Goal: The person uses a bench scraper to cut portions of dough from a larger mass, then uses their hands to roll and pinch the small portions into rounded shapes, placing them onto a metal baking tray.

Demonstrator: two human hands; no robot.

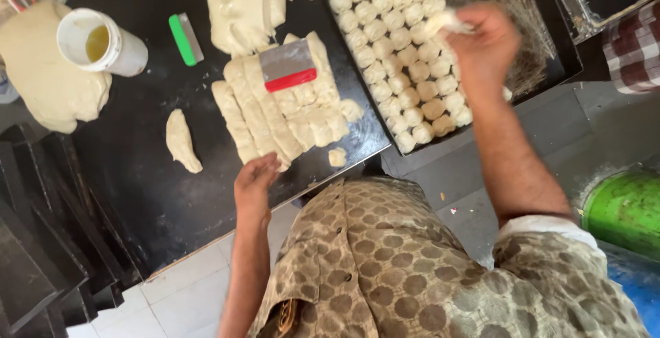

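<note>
Head view, looking down: left hand (256, 183) rests with fingers curled loosely at the near end of cut dough strips (275, 114) on the black bench (137, 173). Farther off, right hand (481, 49) pinches a dough piece (445, 22) over the tray (543, 70) of dough balls (399, 56).

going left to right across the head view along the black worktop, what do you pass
big dough lump → white cup of oil → green scraper → red-handled scraper on cut dough strips → tray of dough pieces → right hand

I see a black worktop (137, 193) over pale tiled floor (185, 290), a grey concrete step (550, 132), and a green round tub (625, 207) at right.
</note>
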